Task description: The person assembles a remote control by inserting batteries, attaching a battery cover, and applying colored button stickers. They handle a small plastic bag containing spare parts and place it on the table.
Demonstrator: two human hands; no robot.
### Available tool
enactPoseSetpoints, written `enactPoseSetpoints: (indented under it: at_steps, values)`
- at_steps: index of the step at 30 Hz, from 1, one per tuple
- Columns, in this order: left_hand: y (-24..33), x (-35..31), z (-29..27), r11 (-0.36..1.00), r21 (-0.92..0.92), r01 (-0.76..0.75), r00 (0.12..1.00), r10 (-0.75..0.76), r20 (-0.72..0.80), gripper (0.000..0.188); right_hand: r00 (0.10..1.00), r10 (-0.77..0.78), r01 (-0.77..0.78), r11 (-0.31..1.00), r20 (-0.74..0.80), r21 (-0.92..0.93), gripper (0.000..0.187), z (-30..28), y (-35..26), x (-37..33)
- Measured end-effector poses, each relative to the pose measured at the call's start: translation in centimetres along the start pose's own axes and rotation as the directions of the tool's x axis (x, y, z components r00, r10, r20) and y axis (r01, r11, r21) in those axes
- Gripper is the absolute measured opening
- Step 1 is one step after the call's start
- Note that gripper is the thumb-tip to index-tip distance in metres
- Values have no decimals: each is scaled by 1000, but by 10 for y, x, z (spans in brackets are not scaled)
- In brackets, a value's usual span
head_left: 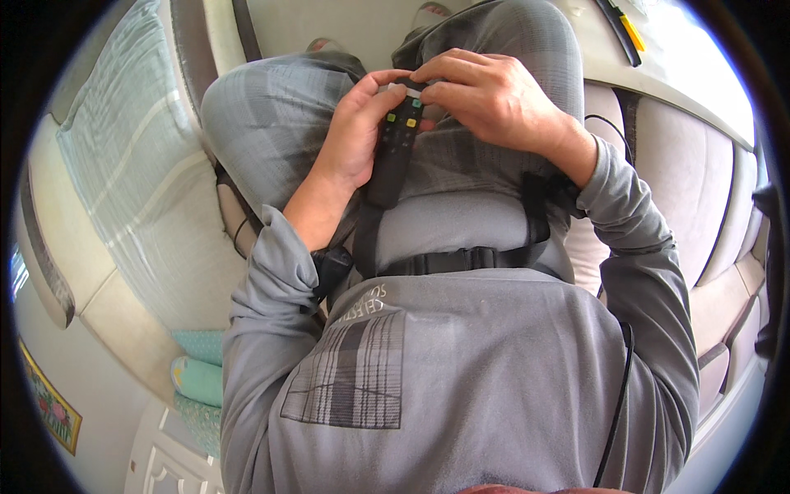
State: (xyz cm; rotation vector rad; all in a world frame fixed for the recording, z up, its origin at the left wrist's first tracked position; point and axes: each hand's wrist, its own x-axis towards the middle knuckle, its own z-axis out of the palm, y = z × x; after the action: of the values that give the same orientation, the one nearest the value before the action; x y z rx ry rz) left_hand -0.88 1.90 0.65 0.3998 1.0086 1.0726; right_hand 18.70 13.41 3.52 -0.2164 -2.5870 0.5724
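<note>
A black remote control (pixel 397 152) with small green, yellow and teal buttons lies lengthwise above my lap, its far end pointing away from me. My left hand (pixel 350 123) is wrapped round its left side, the thumb near the far end. From the right, my right hand (pixel 494 95) reaches over with bent fingers and grips that far end. A pale strip shows there between the fingertips; what it is I cannot make out. Both hands are above my legs in checked grey trousers (pixel 271 107).
At the upper right a pale tabletop (pixel 695 90) carries a long black object (pixel 619 33) and a yellow one (pixel 632 31) beside it. A beige sofa (pixel 683 165) surrounds me, a light blanket (pixel 123 165) covering its left part. A thin black cable (pixel 613 123) hangs beside my right forearm.
</note>
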Motion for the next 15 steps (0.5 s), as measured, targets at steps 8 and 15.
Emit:
enactPoseSetpoints:
  at_steps: [8,15]
  values:
    - [4,-1,4,997,-48,63,997,-66,-47,28,928,347,-339,938,-136,76,27,-35,28,-19]
    - [1,-1,6,1000,-16,4,1000,-4,-10,32,582,709,-783,621,-399,-39,15,-89,138,-88]
